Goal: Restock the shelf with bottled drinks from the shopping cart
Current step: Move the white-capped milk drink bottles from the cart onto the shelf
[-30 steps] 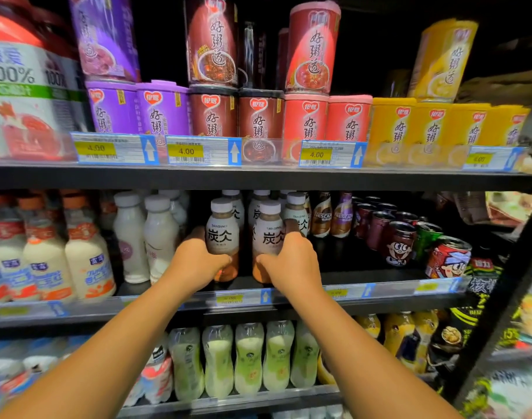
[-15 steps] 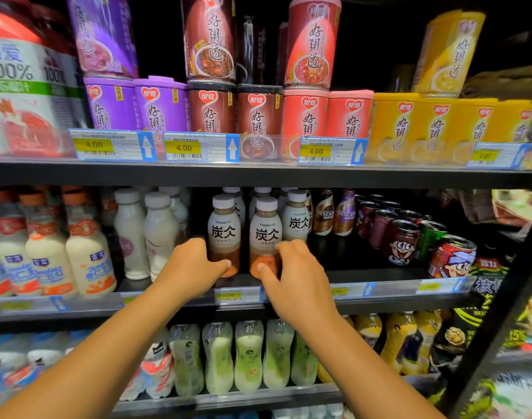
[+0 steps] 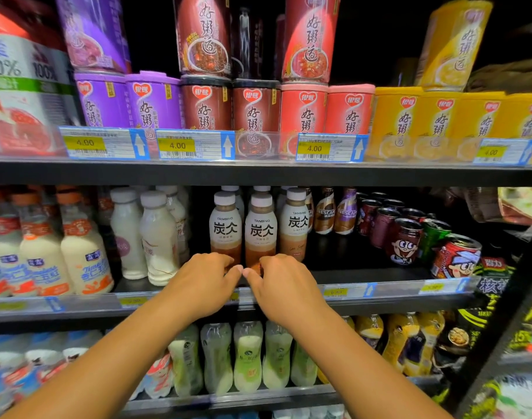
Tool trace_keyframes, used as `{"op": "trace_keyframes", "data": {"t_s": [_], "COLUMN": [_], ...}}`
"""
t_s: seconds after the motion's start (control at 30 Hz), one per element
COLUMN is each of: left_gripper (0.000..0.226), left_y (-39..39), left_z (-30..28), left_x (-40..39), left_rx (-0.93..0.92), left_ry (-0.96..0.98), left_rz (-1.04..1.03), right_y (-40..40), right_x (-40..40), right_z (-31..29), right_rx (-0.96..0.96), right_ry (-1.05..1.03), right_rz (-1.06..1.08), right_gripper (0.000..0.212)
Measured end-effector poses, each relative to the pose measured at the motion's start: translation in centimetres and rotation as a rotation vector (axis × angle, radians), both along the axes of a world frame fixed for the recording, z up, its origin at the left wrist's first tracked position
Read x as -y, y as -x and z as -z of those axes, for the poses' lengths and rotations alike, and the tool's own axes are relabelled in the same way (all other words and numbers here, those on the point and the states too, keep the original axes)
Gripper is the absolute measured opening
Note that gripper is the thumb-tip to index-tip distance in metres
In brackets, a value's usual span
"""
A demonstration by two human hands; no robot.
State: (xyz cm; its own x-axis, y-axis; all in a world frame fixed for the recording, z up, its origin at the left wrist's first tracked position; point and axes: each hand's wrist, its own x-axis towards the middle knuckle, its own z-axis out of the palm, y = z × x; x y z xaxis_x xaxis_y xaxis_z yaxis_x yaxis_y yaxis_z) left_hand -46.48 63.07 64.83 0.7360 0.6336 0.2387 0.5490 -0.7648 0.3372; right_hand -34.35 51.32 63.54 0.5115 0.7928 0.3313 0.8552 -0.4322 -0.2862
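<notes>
Brown bottles (image 3: 260, 234) stand close by both loose, empty hands, left (image 3: 202, 282) and right (image 3: 284, 284), so a bump could tip them over.

Tanbing bottles (image 3: 260, 229) mid-shelf, milk bottles (image 3: 156, 237) left, cans (image 3: 405, 240) right, porridge cups (image 3: 252, 113) above

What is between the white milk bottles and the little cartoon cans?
In the head view, three coffee bottles and brown Nescafe bottles stand between the white milk bottles and the cartoon cans.
</notes>
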Motion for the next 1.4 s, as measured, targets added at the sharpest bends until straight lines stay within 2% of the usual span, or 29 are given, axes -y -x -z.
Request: {"op": "trace_keyframes", "data": {"t_s": [0.47, 0.7, 1.03, 1.1, 1.23, 1.3, 1.4], "left_gripper": [0.033, 0.023, 0.018, 0.019, 0.021, 0.016, 0.024], "left_y": [-1.0, -0.8, -1.0, -1.1, -0.7, -0.5, -0.8], "left_z": [-0.3, -0.2, 0.0, 0.0, -0.5, -1.0, -1.9], "left_x": [-0.9, -1.4, -1.6, -1.5, -1.3, -1.5, -2.0], "left_rx": [0.003, -0.006, 0.001, 0.014, 0.091, 0.168, 0.254], "left_ry": [0.006, 0.010, 0.001, -0.006, -0.005, -0.004, 0.009], "left_rz": [-0.009, 0.040, 0.052, 0.060, 0.045, -0.008, -0.187], "right_y": [-0.1, 0.0, 0.3, 0.5, -0.3, -1.3, -2.5], "right_x": [-1.8, -2.1, -1.8, -1.5, -0.6, -0.2, -0.6], "right_z": [-0.7, -1.6, -2.8, -3.3, -5.9, -7.4, -9.1], "right_rx": [-0.031, -0.064, 0.000, 0.058, 0.107, 0.089, 0.052], "right_ry": [0.090, 0.207, 0.289, 0.188, -0.205, -0.237, -0.120], "right_rz": [0.007, 0.030, 0.045, 0.045, 0.093, 0.133, 0.155], "right_gripper": [0.047, 0.044, 0.039, 0.032, 0.015, 0.014, 0.026]}}
